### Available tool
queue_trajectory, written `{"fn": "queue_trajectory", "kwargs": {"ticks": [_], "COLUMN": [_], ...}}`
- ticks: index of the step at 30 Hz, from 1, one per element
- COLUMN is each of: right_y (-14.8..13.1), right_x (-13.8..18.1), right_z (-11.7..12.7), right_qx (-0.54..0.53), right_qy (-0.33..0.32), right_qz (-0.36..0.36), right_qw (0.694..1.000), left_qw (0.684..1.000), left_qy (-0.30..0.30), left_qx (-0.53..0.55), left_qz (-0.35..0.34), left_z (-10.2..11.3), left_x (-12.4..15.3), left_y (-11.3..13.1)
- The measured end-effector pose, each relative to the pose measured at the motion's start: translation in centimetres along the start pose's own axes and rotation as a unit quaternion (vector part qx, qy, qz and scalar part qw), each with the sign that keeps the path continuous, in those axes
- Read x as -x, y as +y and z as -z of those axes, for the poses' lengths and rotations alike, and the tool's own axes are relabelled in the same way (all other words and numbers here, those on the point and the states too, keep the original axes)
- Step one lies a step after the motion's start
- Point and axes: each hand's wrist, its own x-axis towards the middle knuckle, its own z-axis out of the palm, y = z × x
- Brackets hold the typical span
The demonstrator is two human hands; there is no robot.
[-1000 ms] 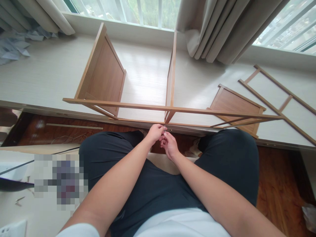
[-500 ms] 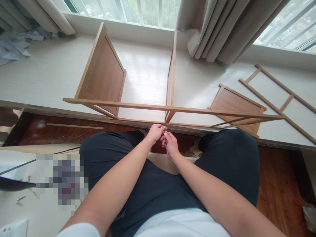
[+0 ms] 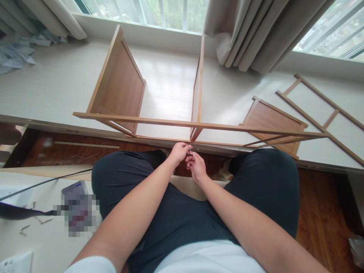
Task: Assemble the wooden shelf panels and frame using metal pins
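Observation:
A half-built wooden shelf frame [image 3: 196, 125] lies on its side on the pale platform, its near rail just beyond my knees. Both my hands meet right below the middle of that rail. My left hand [image 3: 179, 152] is curled, fingers pinched on a thin silver metal tool [image 3: 190, 150] that stands upright between the hands. My right hand [image 3: 196, 167] is also closed, its fingertips pinching the lower part of the same small tool. The tool's tip points up at the frame's centre joint [image 3: 195, 132].
A loose wooden panel [image 3: 273, 119] and a ladder-like frame [image 3: 321, 113] lie to the right. Curtains [image 3: 256, 34] hang ahead by the windows. Crumpled paper [image 3: 15, 53] lies far left. A thin slat [image 3: 85, 145] rests on the dark floor. Small screws [image 3: 24, 228] lie on the white surface at my left.
Both hands stay pinched at the same spot under the rail; only slight finger shifts show. The view has drifted a little.

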Motion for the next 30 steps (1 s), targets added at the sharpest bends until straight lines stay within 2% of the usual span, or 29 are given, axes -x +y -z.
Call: {"fn": "queue_trajectory", "kwargs": {"ticks": [17, 25, 30], "right_y": [-0.3, -0.9, -0.7], "right_x": [-0.1, -0.3, -0.2], "right_z": [0.1, 0.1, 0.0], "right_qx": [-0.045, -0.126, -0.139], "right_qy": [0.004, -0.027, -0.031], "right_qz": [-0.065, -0.201, -0.226], "right_qw": [0.997, 0.971, 0.964], "left_qw": [0.999, 0.999, 0.999], "left_qy": [0.015, 0.022, 0.027], "left_qx": [-0.026, -0.028, -0.032], "left_qz": [-0.015, 0.012, 0.015], "left_z": [0.2, 0.1, 0.0], "left_x": [-0.5, -0.2, -0.1], "left_y": [-0.5, -0.3, -0.2]}}
